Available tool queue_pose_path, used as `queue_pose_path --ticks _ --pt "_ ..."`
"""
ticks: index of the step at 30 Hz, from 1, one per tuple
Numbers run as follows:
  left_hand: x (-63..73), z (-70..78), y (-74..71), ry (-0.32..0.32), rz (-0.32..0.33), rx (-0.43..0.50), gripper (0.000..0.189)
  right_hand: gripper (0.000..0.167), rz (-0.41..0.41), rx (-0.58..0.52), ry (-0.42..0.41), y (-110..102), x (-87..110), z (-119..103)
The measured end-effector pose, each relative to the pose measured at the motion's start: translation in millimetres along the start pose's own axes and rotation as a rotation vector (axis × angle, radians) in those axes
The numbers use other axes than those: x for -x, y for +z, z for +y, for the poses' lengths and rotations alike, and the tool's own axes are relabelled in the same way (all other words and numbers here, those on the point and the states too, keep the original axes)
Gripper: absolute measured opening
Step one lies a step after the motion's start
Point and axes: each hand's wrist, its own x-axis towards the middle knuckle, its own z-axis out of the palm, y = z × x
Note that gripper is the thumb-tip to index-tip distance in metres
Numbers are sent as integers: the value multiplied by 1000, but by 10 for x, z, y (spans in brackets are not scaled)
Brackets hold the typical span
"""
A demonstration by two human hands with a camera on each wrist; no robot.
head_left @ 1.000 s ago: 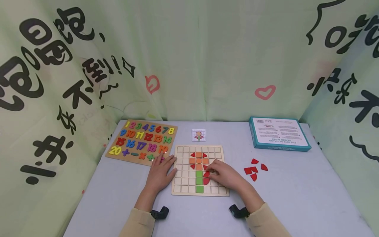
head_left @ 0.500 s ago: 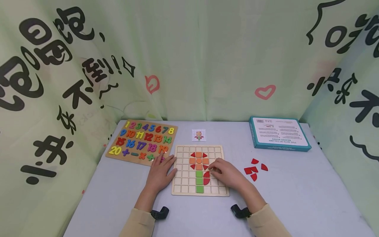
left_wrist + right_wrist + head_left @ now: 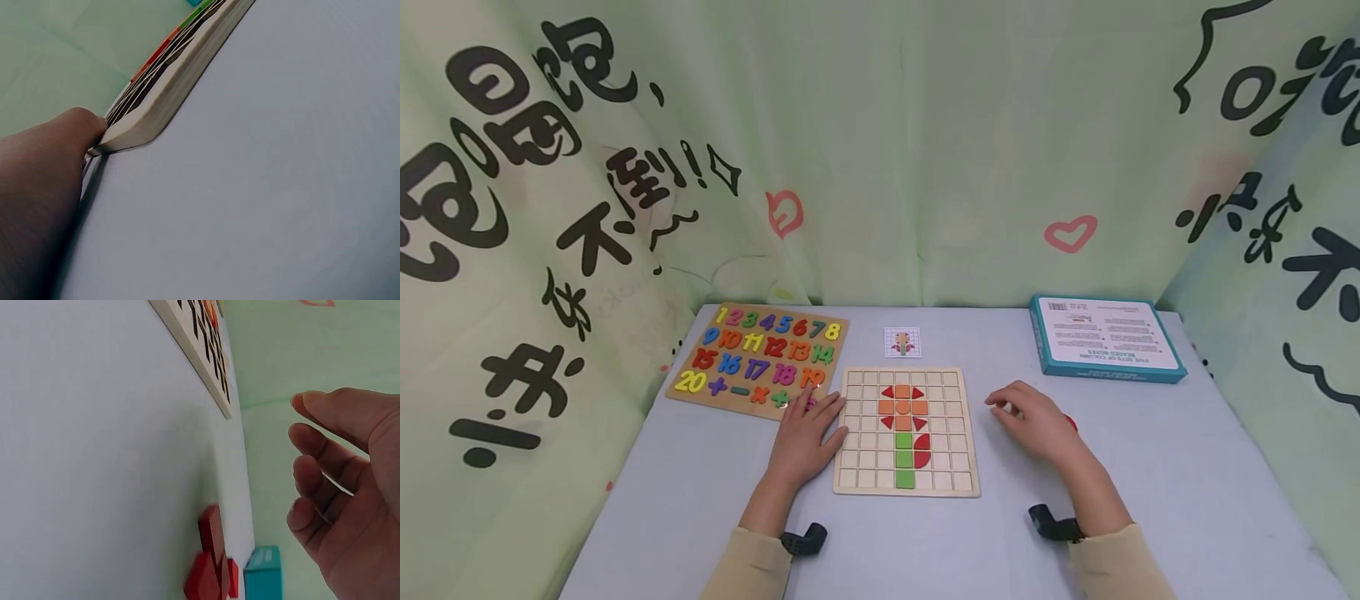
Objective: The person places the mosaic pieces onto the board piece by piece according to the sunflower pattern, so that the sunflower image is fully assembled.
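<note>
A wooden grid board [image 3: 865, 479] lies on the table, bearing orange squares and an orange round piece [image 3: 903, 407], small red pieces around them, a column of green squares [image 3: 905, 459] and two red quarter-round pieces [image 3: 921, 451] beside it. My left hand [image 3: 805, 442] rests at the board's left edge, its thumb touching the corner in the left wrist view and its fingertips over the number board [image 3: 760, 354]. Between the grid board and loose red pieces [image 3: 211, 534] hovers my right hand [image 3: 1033, 421], fingers loosely bent, nothing in them. It hides most of those pieces in the head view.
A small pattern card [image 3: 902, 342] lies behind the grid board. At the back right stands a teal box [image 3: 1108, 337] with a white printed label. Curtains [image 3: 917, 167] with black lettering enclose the table's back and sides.
My right hand has left the grid board and moved right, over the loose red pieces. The red quarter-round pieces stay on the board. My left hand has kept its place.
</note>
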Motion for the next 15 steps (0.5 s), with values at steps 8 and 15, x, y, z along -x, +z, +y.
queue_pose_path --ticks 8,15 --pt "5 -7 5 8 13 -8 56 33 19 -19 142 -354 130 432" --pt "6 -10 11 8 13 -9 55 43 -18 -5 211 -456 206 690"
